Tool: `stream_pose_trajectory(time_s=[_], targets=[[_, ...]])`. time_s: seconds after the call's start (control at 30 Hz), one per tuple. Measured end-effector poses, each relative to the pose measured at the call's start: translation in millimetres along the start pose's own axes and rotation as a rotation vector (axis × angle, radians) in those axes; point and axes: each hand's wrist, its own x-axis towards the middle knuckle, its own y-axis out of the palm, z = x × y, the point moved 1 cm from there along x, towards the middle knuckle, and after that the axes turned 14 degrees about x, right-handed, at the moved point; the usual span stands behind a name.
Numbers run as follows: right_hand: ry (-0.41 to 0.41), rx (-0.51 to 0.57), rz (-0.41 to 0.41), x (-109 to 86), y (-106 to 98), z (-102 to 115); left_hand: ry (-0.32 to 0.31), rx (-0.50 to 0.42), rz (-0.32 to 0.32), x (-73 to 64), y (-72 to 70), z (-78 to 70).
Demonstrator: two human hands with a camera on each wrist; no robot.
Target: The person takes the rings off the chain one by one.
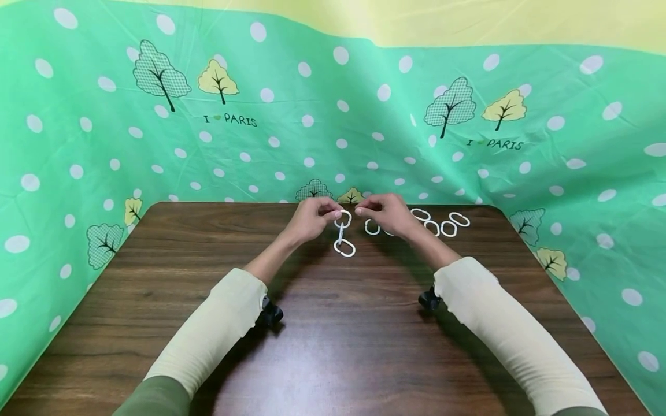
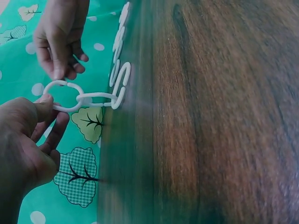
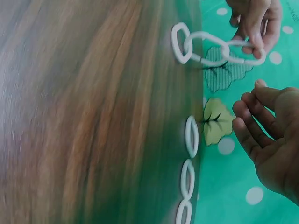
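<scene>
My left hand [image 1: 314,218] pinches the top link [image 2: 70,87] of a short white chain between thumb and fingertips. Two more white oval links hang from it: a middle link [image 1: 341,233] threaded through the top one, and a bottom link [image 1: 344,248] at the lower end. Small gaps show in the rings of the top and bottom links. Just right of the top link, my right hand [image 1: 386,212] holds nothing, its fingers loosely bent and apart from the chain, as the right wrist view shows.
Loose white links lie along the far part of the dark wooden table [image 1: 322,346]: one link [image 1: 372,227] below the right hand, and several others, such as the far right link [image 1: 459,219]. A green dotted cloth [image 1: 333,127] hangs behind the table's far edge.
</scene>
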Motion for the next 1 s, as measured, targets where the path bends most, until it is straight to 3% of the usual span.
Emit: stream_pose_trajectory(time_s=[0.3, 1.0], targets=[[-0.062, 0.069, 0.068, 2.0, 13.7, 19.6, 0.021, -0.026, -0.009, -0.7, -1.7, 2.1], [-0.014, 0.053, 0.024, -0.5, 19.6, 23.8, 0.001, -0.054, -0.052, -2.9, 2.4, 4.0]])
